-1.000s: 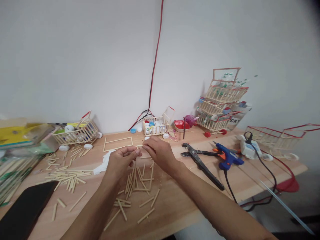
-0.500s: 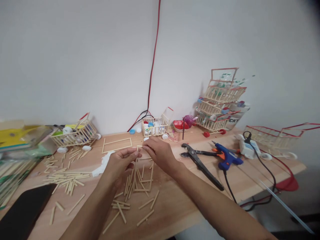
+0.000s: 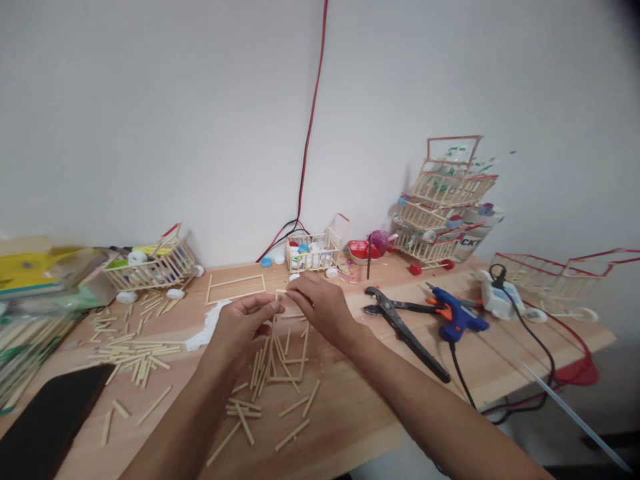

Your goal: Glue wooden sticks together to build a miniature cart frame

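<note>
Over the middle of the wooden table, my left hand pinches one side of a small corner of thin sticks. From the right, my right hand grips the short stick of that same corner between its fingertips. Just below both hands, a rectangular stick frame lies on the table with loose short sticks in and beside it. Another stick frame lies behind my left hand, next to a crumpled white tissue. Whether the held corner joins the frame below is hard to tell.
Pliers and a blue glue gun lie at right, near a white power adapter. Small stick carts stand at the back, some stacked. A black object is at front left.
The view has shifted slightly, moving the background objects a little to the right. Both hands keep nearly the same pose and hold on the sticks.
</note>
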